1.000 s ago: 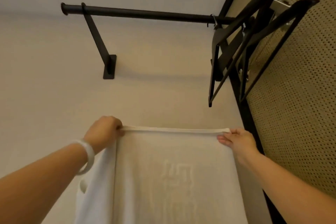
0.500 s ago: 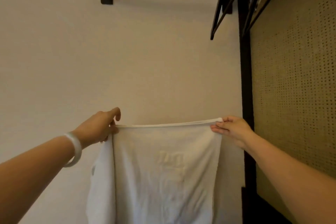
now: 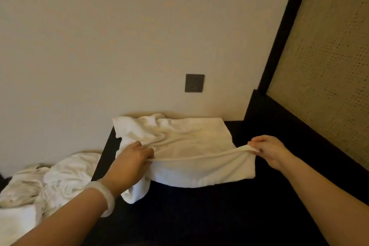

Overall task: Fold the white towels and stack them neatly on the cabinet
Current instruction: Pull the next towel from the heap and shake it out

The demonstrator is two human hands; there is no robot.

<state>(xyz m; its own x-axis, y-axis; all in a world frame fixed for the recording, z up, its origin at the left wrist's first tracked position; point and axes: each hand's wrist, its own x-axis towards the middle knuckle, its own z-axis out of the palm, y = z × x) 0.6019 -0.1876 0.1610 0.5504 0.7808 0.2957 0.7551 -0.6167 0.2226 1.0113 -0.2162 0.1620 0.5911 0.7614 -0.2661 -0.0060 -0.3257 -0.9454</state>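
A white towel (image 3: 201, 171) lies spread on the dark cabinet top (image 3: 199, 209), with its far part rumpled against the wall. My left hand (image 3: 129, 162) pinches the towel's near edge at the left corner. My right hand (image 3: 267, 151) pinches the same edge at the right corner. The edge is stretched taut between both hands, a little above the cabinet. A loose flap of the towel hangs below my left hand.
A heap of crumpled white towels (image 3: 50, 183) lies lower down to the left of the cabinet. A dark wall socket (image 3: 194, 83) sits on the cream wall above. A woven panel (image 3: 329, 66) in a black frame closes the right side.
The towel was held up high in front of the wall; now both hands have come down and the towel rests on the cabinet. The view has tilted downward.
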